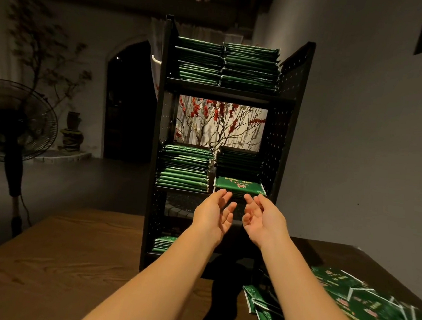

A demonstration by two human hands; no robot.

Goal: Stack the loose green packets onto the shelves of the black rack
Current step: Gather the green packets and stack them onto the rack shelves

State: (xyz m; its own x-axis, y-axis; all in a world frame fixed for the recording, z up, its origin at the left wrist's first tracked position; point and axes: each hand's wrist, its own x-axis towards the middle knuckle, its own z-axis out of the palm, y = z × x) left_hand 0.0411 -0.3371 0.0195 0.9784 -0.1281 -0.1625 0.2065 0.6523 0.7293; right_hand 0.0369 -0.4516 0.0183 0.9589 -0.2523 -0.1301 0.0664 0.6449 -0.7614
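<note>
Step in hand: judging by the pose, a batch is being seated on the middle shelf (176, 189) of the black rack (288, 120); both hands are raised in front of its right-hand stack (238, 166).
Left hand (214, 215): palm turned inward, fingers straight and relaxed, holding nothing; its fingertips (223, 193) reach the front edge of the lowest packet (238, 184) in that stack, and whether they touch it cannot be told.
Right hand (263, 219): mirrors the left, fingers loosely spread, nothing gripped; its fingertips (248, 197) lie just under the same packet's near edge.
Packet at the hands: it juts forward of the stack above it, its printed face tilted toward the camera, so it looks not yet pushed flush.
Rack filling: top shelf (226, 88) carries two tall stacks side by side; the middle shelf carries a left stack (185, 169) and the right one; a short stack (163, 243) sits low on the left, partly hidden by the left forearm.
Loose packets (370, 309): a scattered heap on the wooden table (55, 261), near right, well apart from both hands.
Progress: most shelving appears done, yet a fair heap remains.
Next move calls for: probably nudging the jutting packet back level, then bringing the hands down and right to the heap to gather a fresh handful, squared before lifting.
Risk: slippery wrappers may slide off a leaning stack.
</note>
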